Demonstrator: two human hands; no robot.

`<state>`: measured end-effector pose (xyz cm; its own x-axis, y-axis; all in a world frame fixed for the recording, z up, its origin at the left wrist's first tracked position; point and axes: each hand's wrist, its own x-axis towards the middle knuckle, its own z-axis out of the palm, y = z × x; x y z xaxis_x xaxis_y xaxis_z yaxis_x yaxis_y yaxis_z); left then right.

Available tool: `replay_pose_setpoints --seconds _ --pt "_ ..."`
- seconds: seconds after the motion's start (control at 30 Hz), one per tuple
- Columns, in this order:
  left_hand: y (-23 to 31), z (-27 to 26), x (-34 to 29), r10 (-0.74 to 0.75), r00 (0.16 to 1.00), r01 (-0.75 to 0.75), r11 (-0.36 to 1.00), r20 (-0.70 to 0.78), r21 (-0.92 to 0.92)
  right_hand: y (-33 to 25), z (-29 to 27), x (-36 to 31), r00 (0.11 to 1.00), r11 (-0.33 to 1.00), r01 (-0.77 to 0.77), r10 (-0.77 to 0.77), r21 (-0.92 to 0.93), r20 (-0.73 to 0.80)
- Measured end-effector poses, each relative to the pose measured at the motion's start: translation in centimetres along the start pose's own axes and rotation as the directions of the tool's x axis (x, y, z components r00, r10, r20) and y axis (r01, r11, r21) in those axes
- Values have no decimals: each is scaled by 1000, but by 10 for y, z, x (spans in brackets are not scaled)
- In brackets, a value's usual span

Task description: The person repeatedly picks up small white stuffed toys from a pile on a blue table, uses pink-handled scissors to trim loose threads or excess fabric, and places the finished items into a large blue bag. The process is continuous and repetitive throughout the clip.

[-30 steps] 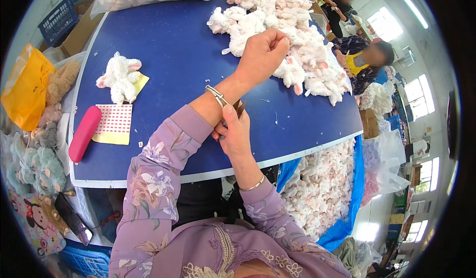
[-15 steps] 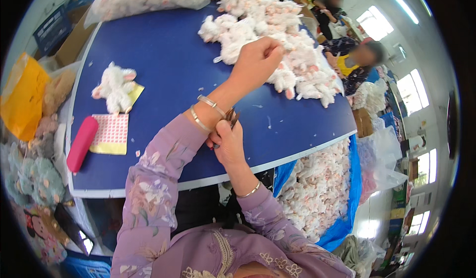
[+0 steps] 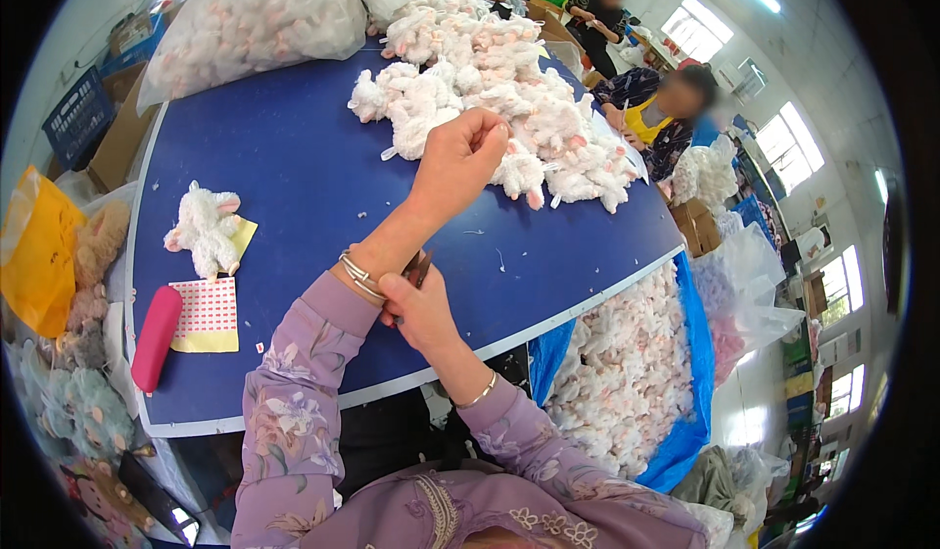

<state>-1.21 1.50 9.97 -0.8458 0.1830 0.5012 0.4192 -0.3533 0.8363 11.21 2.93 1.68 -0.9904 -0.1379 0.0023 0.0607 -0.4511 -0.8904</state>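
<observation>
1. While the left hand [image 3: 460,157] reaches out over the blue table [image 3: 294,147], its fingers are curled shut and pinched together at the tips; whatever they pinch is too small to make out.
2. That hand sits just at the near edge of a heap of white plush toys [image 3: 499,89], which have pale pink patches and are spread across the far half of the table.
3. Silver bangles [image 3: 358,275] circle the left wrist, where the lilac flowered sleeve [image 3: 294,392] ends.
4. Just beside those bangles, the right hand [image 3: 421,309] is closed around a small pair of scissors [image 3: 421,267], whose dark tips poke out above the fingers.
5. A thin bracelet [image 3: 480,392] rings the right wrist.
6. One white plush toy [image 3: 203,228] lies apart on the left side of the table, resting partly on a yellow sheet [image 3: 240,236].
7. Nearer the table's edge lies a sheet of small red stickers [image 3: 206,311], with a pink pouch [image 3: 157,338] just beside it.
8. A large clear bag of plush toys [image 3: 255,20] sits at the far left corner of the table.
9. To the right, below the table edge, a blue-lined sack [image 3: 685,392] holds more white plush toys.
10. Beyond the heap, a person in a yellow apron [image 3: 656,118] sits at the far side.
</observation>
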Motion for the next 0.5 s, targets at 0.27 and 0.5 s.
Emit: replay_pose_setpoints --seconds 0.27,0.5 --pt "6 2 1 -37 998 32 996 -49 -85 7 3 -9 997 995 -71 72 70 -20" --pt "-20 -14 0 -75 992 75 997 -100 0 -55 -39 -10 982 885 -40 -51 -464 -181"
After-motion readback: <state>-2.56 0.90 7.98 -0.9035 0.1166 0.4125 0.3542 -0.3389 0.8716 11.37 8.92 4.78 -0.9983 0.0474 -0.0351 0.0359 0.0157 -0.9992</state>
